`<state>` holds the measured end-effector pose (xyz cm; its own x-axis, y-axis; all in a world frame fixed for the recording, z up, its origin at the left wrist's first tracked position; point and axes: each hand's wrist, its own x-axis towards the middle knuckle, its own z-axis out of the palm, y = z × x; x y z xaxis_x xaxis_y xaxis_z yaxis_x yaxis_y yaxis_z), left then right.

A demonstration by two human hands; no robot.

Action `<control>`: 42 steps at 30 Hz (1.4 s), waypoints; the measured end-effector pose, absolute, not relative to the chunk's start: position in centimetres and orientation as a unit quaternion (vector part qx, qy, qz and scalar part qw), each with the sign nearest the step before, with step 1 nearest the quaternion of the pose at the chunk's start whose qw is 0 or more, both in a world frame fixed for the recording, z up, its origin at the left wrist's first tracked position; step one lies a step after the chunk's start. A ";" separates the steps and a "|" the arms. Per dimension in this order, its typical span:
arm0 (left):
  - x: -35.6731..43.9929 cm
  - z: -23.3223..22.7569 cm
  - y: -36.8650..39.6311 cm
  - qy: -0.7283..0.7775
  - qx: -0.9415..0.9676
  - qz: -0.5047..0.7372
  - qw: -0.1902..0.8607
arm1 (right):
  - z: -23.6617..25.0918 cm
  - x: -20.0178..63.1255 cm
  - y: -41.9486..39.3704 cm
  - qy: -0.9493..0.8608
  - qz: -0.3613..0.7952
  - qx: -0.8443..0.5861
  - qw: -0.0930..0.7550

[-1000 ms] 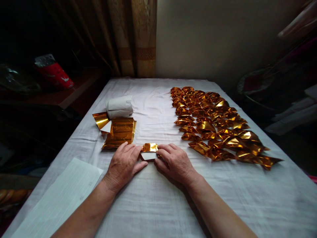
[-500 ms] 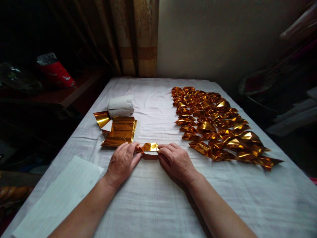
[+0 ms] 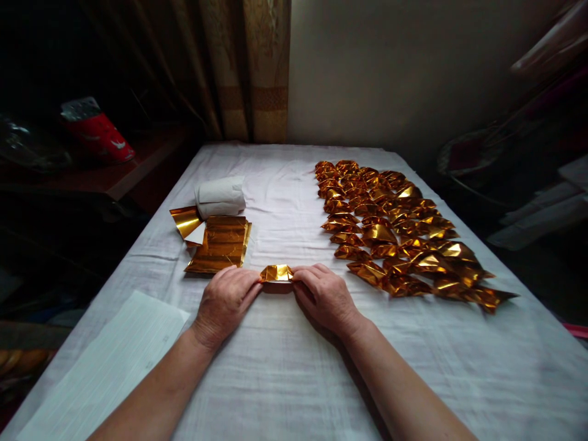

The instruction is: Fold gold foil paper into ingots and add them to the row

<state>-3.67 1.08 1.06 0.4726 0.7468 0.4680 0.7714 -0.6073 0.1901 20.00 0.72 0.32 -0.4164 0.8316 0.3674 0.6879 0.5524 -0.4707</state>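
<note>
A small piece of gold foil paper (image 3: pixel 276 273) lies partly folded on the white cloth between my hands. My left hand (image 3: pixel 226 302) pinches its left end and my right hand (image 3: pixel 325 299) pinches its right end, fingertips pressing it against the table. A stack of flat gold foil sheets (image 3: pixel 220 244) sits just beyond my left hand. To the right, several folded gold foil pieces (image 3: pixel 400 233) lie in rows.
A roll of white paper (image 3: pixel 220 196) lies behind the stack, with a loose gold sheet (image 3: pixel 185 220) beside it. A white lined sheet (image 3: pixel 105 367) rests at the near left corner. The white cloth (image 3: pixel 294 380) covers the table. A red package (image 3: pixel 96 131) sits on a dark shelf at left.
The white underside of the foil piece has been folded out of sight, leaving a narrower gold strip. Both hands shifted slightly closer to its ends.
</note>
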 end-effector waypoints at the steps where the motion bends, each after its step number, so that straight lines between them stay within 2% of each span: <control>1: -3.6 1.1 1.0 -0.441 -0.859 -0.259 0.022 | 0.3 20.0 0.7 -0.830 0.130 -0.459 0.288; 10: -3.4 1.2 0.6 -0.487 -0.849 -0.204 -0.012 | -0.2 20.0 0.9 -0.812 0.126 -0.466 0.327; 22: -2.6 0.9 1.2 -0.534 -0.819 -0.208 -0.005 | -0.3 19.3 1.1 -0.772 0.084 -0.562 0.285; 28: -2.3 0.6 1.3 -0.542 -0.814 -0.210 0.016 | -1.0 19.1 1.4 -0.758 0.066 -0.580 0.291; 34: -2.2 0.4 1.2 -0.494 -0.840 -0.223 0.042 | -1.0 18.9 1.3 -0.755 0.048 -0.594 0.272; 38: -2.2 0.4 1.3 -0.431 -0.874 -0.224 0.032 | -1.0 18.9 1.3 -0.757 0.050 -0.593 0.271; 42: -2.1 0.6 1.2 -0.432 -0.877 -0.209 0.018 | -0.9 19.0 1.3 -0.763 0.036 -0.585 0.273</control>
<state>-2.07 1.23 0.61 0.5393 0.7503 0.3824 0.7657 -0.6259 0.1483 19.02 1.26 -0.89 -0.1657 0.9125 0.3740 0.8733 0.3120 -0.3742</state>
